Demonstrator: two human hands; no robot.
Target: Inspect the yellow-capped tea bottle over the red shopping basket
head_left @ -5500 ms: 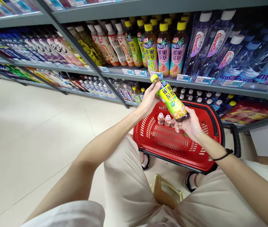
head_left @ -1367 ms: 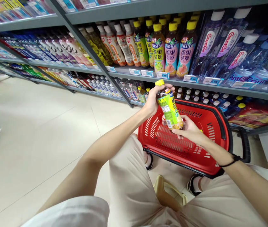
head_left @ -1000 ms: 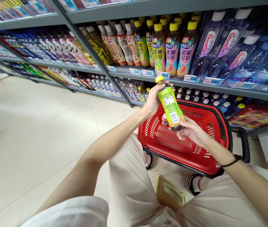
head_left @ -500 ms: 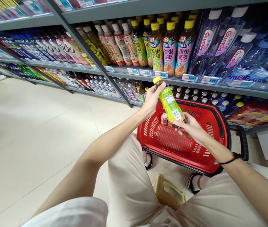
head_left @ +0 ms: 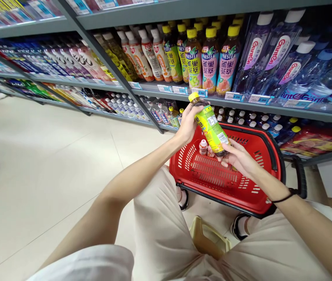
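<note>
A tea bottle (head_left: 212,128) with a yellow cap and a green-yellow label is tilted between my two hands, cap up and to the left. My left hand (head_left: 188,121) is closed around its neck and upper part. Fingers of my right hand (head_left: 236,155) grip its base, with the thumb on the label. Beneath the bottle is a red shopping basket (head_left: 215,194) with slotted sides. Two small bottles with pale caps stand inside it, one of them a small pinkish bottle (head_left: 203,147); the tea bottle and my right hand partly cover the basket floor.
Ahead, the shelf (head_left: 154,89) carries rows of drinks: Nestea bottles (head_left: 209,58), orange-white bottles (head_left: 148,54) and large Ganten water bottles (head_left: 274,58). More bottles fill the lower shelf. The basket's black handle (head_left: 301,177) is at right. A beige stool (head_left: 197,234) shows between my legs.
The tea bottle has been turned about its long axis, so the barcode panel has shifted right and large label characters now show. Both hands still hold it.
</note>
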